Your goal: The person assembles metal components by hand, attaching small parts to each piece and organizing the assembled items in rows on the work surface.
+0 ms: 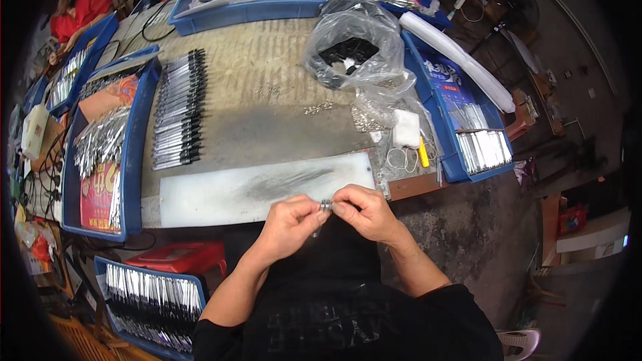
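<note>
A worn table [234, 124] fills much of a cluttered workroom, with a long white board [200, 197] along its near edge. Just beyond that edge, in front of the person's body, a small silvery piece [326, 204] sits between the two hands. The left hand [291, 222] has its thumb and finger pinched on one side of it; the right hand [366, 212] grips the other side just as narrowly. Neither grip leaves a visible gap, though the fingers hide most of the piece.

Because so little of it is held, a slip of either fingertip could drop it, perhaps off the table's edge into the dark clothing or onto the floor. Uneven pressure from the two sides might twist or bend it. A dropped piece could also be lost among the loose metal bits [319, 107] scattered near the clear plastic bag [394, 33].
</note>
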The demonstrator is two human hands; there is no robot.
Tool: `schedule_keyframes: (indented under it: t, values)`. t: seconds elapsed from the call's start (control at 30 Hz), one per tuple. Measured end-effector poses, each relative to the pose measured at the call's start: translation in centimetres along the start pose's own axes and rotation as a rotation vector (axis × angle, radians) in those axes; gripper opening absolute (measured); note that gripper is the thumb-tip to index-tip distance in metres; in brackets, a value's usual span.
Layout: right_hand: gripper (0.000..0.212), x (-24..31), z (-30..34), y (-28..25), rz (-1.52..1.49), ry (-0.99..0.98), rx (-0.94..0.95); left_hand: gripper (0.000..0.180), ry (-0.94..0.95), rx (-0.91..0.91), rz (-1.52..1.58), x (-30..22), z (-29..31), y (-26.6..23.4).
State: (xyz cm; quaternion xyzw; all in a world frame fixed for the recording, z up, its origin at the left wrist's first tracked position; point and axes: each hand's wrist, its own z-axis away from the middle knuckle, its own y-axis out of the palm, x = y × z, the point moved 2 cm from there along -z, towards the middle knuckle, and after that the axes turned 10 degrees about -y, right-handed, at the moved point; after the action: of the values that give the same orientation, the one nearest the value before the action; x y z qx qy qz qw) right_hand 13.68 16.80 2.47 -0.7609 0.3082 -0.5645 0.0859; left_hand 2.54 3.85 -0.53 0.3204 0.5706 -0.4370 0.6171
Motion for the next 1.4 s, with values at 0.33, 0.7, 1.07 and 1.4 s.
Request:
schedule_keyframes:
  t: [0.33,0.7,1.07,1.4]
  values:
    - [0.013,0.9,-1.0,-0.2,-0.058,-0.111,0.128,0.009,0.057,0.092,-0.139,-1.7,0.5,0.1]
    - [0.019,-1.4,-2.0,1.6,-0.190,0.216,-0.315,0.013,0.406,-0.492,-0.598,-1.8,-1.4,1.2]
    - [0.023,-6.8,-11.9,-6.5,0.198,0.070,-0.153,0.010,0.441,-0.541,-0.878,-0.1,-2.7,-2.4]
    - [0.022,-15.6,-20.5,-11.2,0.971,0.013,0.336,0.014,0.410,-0.501,-0.849,0.4,-2.9,-2.2]
